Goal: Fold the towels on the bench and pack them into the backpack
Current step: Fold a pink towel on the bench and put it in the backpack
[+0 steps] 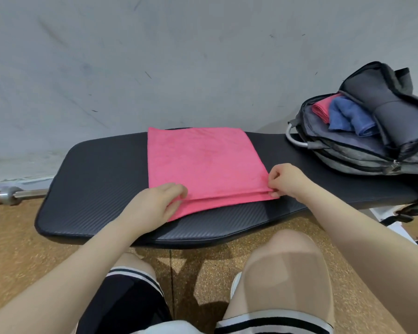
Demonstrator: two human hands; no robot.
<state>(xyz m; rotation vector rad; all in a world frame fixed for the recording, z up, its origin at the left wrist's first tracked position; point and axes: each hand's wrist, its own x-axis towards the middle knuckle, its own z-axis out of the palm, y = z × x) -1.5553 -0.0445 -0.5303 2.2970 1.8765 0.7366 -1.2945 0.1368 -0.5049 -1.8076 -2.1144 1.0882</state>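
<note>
While the folded pink terry towel [203, 162] lay flat on the black padded table [94, 189], the left hand [155, 206] gripped its near left corner and the right hand [285, 180] pinched its near right corner; the open grey fabric backpack [362, 150] sat at the table's right end.

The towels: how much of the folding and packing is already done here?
Done: a blue towel and a red towel already sit inside the open backpack. In hand: the pink towel lies folded once on the bench; the left hand and right hand pinch its near corners. Left: finish folding it and pack it.
</note>
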